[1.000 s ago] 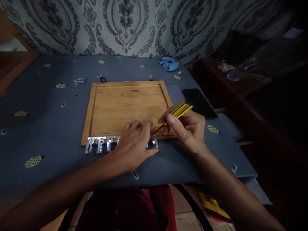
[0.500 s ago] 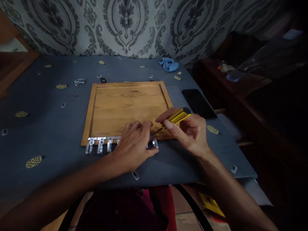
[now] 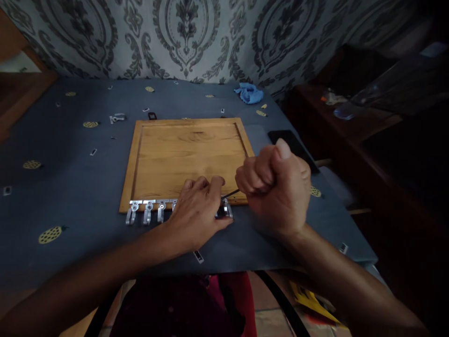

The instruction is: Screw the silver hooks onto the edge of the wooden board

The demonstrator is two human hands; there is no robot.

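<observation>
A framed wooden board (image 3: 189,159) lies on the cloth-covered table, with a row of silver metal hooks (image 3: 148,213) along its near edge. My left hand (image 3: 196,213) rests on that edge, fingers curled over the board and thumb beside the metal hook (image 3: 228,210) at the row's right end, so it grips there. My right hand (image 3: 275,185) is a fist round the screwdriver, whose handle is hidden inside it. Only the thin dark screwdriver shaft (image 3: 231,193) shows, slanting down left to the right-end hook. Its tip is hard to make out beside my left fingers.
One loose metal hook (image 3: 118,118) lies left of the board's far corner. A black phone (image 3: 298,149) is partly behind my right hand. A crumpled blue cloth (image 3: 249,93) sits at the back. The table's right edge (image 3: 345,201) borders dark furniture.
My right hand has turned from holding the yellow-and-black screwdriver handle with its fingertips to a full fist round it, back of the thumb upward. My left hand stays on the hook.
</observation>
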